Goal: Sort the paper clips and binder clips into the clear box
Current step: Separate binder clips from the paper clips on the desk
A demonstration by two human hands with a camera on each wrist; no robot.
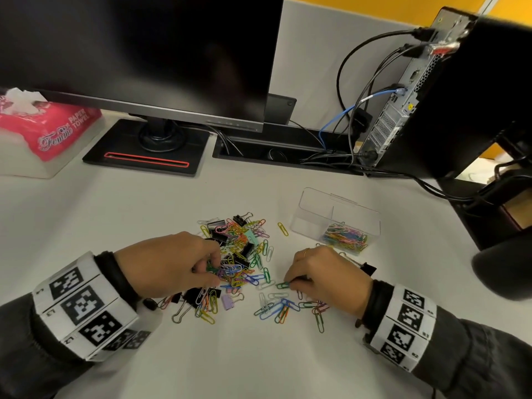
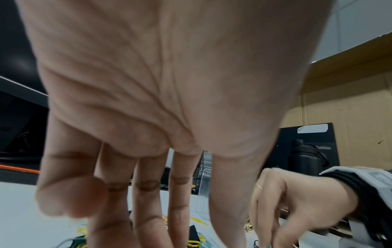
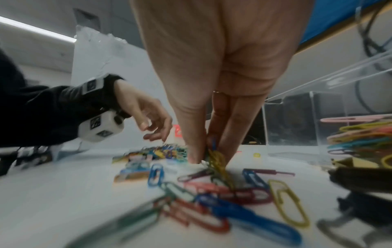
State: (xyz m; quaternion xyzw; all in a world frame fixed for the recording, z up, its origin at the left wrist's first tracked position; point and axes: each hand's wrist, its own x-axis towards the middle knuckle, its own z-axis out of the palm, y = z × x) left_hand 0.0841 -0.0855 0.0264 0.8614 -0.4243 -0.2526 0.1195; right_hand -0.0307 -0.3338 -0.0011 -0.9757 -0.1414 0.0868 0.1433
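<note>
Both hands pick at clips on the white desk (image 1: 115, 203).
Right hand (image 1: 328, 276) pinches a small bunch of paper clips (image 3: 216, 156); left hand (image 1: 172, 263) pinches clips in the mixed pile (image 1: 239, 249). Farther right, the clear box (image 1: 336, 220) holds colored paper clips on one side.

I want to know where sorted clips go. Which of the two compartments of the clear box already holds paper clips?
The right compartment of the clear box: coloured paper clips lie piled in it, while the left compartment shows none.
</note>
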